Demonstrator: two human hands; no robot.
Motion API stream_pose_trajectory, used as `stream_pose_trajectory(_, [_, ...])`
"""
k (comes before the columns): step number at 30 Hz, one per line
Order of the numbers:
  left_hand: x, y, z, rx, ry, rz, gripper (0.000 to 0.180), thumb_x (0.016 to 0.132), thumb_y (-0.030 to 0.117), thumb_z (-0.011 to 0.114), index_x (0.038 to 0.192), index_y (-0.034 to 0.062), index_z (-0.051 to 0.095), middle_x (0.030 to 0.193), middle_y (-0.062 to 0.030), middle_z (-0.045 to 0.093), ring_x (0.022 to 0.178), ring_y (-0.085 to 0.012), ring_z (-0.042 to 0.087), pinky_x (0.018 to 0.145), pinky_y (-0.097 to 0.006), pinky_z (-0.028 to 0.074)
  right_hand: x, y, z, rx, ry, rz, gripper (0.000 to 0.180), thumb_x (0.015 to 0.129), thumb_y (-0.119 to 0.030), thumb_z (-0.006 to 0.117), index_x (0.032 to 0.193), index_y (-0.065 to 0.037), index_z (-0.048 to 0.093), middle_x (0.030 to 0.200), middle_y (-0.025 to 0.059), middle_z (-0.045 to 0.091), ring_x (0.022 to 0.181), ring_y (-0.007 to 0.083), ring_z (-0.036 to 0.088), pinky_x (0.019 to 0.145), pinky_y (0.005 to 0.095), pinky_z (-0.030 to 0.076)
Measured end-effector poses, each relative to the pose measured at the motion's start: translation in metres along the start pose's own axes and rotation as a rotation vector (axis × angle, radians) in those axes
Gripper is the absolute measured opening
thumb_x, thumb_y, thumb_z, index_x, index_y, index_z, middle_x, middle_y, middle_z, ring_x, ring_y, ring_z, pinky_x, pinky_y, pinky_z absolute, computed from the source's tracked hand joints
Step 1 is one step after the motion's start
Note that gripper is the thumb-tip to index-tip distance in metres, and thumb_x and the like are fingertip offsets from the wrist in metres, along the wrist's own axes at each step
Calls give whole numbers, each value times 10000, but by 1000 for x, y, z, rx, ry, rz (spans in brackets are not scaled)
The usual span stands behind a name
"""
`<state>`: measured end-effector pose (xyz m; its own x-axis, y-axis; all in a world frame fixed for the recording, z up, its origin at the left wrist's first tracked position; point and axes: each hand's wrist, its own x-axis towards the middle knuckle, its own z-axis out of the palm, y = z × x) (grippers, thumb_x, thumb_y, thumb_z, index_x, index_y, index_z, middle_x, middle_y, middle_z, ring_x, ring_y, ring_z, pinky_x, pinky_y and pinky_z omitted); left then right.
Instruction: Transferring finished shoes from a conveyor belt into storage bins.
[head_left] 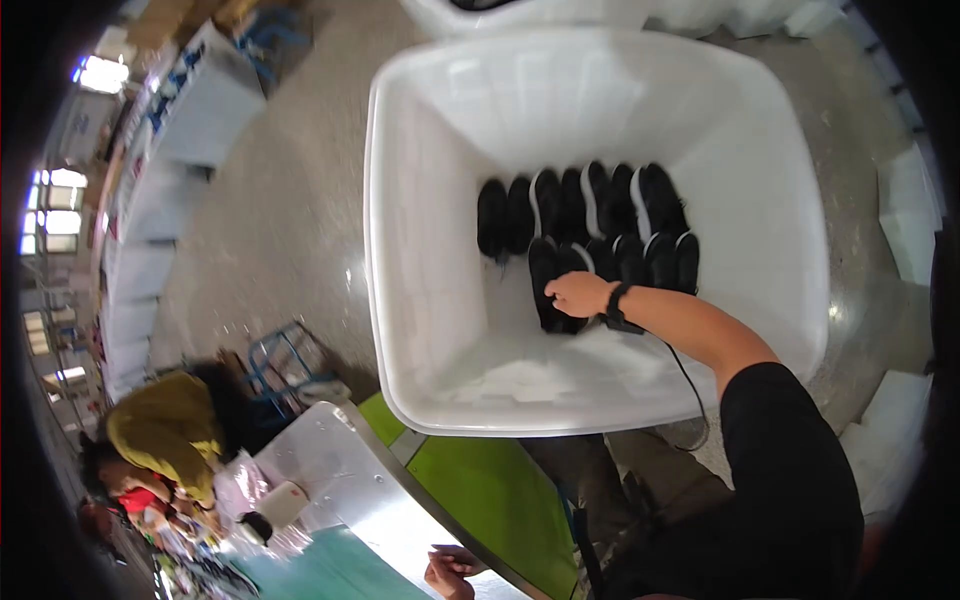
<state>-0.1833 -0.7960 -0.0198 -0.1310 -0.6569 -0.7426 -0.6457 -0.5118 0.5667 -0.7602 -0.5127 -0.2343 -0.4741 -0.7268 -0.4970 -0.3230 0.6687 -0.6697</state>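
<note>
A deep white plastic bin [595, 44] holds several black shoes [655, 200] with white soles, standing in two rows across its floor. My right hand [580, 294] reaches down into the bin, its fingers closed on a black shoe [543, 270] at the left end of the near row. A black band [614, 303] circles my right wrist, and a thin dark cable hangs from it over the bin's near rim. At the lower edge, what looks like my left hand [452, 575] rests on the shiny metal table edge, fingers curled; whatever they may hold is hidden.
A metal-edged table [340, 455] with a green top stands at lower left, over a lime-green panel [490, 490]. Another person [165, 430] in a mustard top bends over small items there. White boxes [195, 110] line the far left; another white bin [560, 15] stands beyond.
</note>
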Motion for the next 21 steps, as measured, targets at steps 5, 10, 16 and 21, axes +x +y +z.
stream_pose_trajectory(5, [-32,20,48,-23,124,171,398,1001,358,513,757,45,495,512,-42,480,382,-118,457,333,-244,374,-229,-20,-110,310,449,-63,264,875,-225,621,1062,-40,640,930,144,686,879,292,669,782,369,518])
stream_pose_trajectory(10, [-86,30,99,-52,-41,134,240,968,225,570,866,12,524,675,-76,577,520,-159,544,436,-297,454,-460,16,-116,802,553,101,280,921,-171,605,1104,41,616,860,63,675,776,121,622,720,272,507])
stream_pose_trajectory(16, [-212,48,267,199,-358,374,206,949,198,608,925,-6,590,770,-86,644,653,-160,617,567,-292,519,-691,89,-95,1158,816,509,264,926,-205,600,1094,-3,626,874,57,664,734,127,630,647,270,511])
stream_pose_trajectory(21, [-291,37,440,381,-570,496,228,948,224,614,930,-4,618,794,-87,655,677,-146,634,620,-275,530,-802,175,-109,1048,995,684,259,930,-189,577,1097,2,627,879,83,669,764,152,636,668,292,506])
